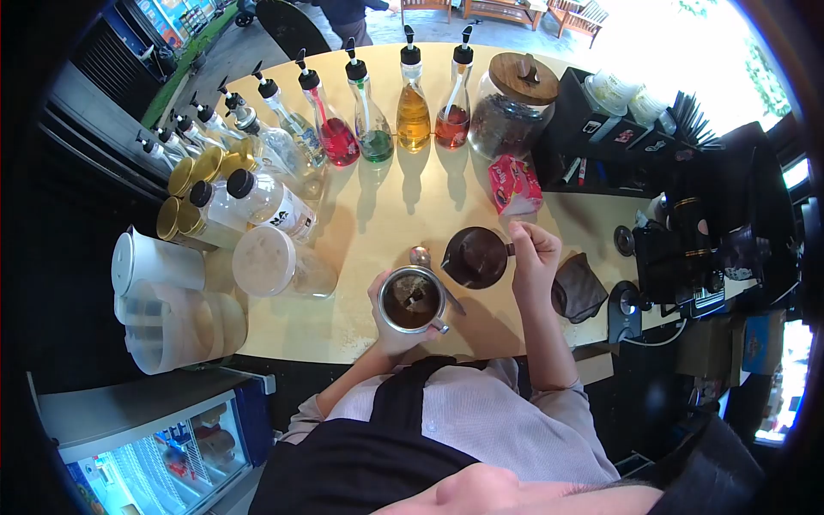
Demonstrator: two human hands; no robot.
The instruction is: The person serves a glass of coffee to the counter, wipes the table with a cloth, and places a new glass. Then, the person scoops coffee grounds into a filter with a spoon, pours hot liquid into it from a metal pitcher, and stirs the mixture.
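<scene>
My left hand is wrapped round a steel cup with dark brown liquid and some foam in it. Just right of it, my right hand grips the handle of a dark brown pitcher, whose spout points left towards the cup. A spoon lies on the wooden counter behind the cup, partly hidden by it. To the right of my right wrist is a dark folded cloth.
Pump bottles of coloured syrup line the back edge beside a wooden-lidded jar. A pink packet lies behind my right hand. Plastic jars and containers stand left, a black machine right. A person is beyond the counter.
</scene>
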